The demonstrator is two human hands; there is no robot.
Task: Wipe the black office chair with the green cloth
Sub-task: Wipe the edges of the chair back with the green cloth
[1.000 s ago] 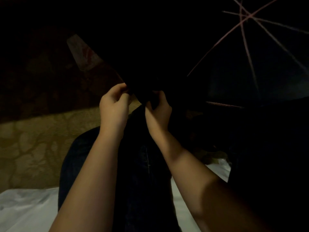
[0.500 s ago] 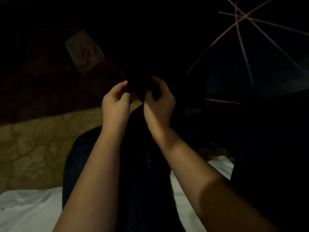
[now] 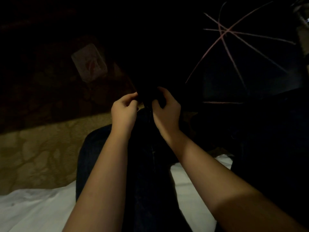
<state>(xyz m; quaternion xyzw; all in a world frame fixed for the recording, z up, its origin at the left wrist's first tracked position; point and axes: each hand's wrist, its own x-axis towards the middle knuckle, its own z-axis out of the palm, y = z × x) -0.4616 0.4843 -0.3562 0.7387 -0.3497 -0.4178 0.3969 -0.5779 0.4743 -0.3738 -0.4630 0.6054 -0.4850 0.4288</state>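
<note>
The scene is very dark. My left hand (image 3: 124,111) and my right hand (image 3: 167,109) are close together at the centre, above my knees. Both pinch a dark, limp piece of cloth (image 3: 147,97) between fingers and thumb; its colour cannot be told in this light. A large black mass (image 3: 158,47) rises just behind the hands, possibly the black office chair, but its outline is lost in shadow. Most of the cloth blends into that darkness.
My legs in dark jeans (image 3: 147,164) stretch forward over a white sheet (image 3: 33,211). A patterned tan carpet (image 3: 41,148) lies to the left, with a pale flat packet (image 3: 89,64) on it. Thin pale spokes (image 3: 224,32) fan out at the upper right.
My right hand has lifted slightly and curled its fingers over the top of the dark cloth. My left hand keeps its pinch. The view has tilted a little.
</note>
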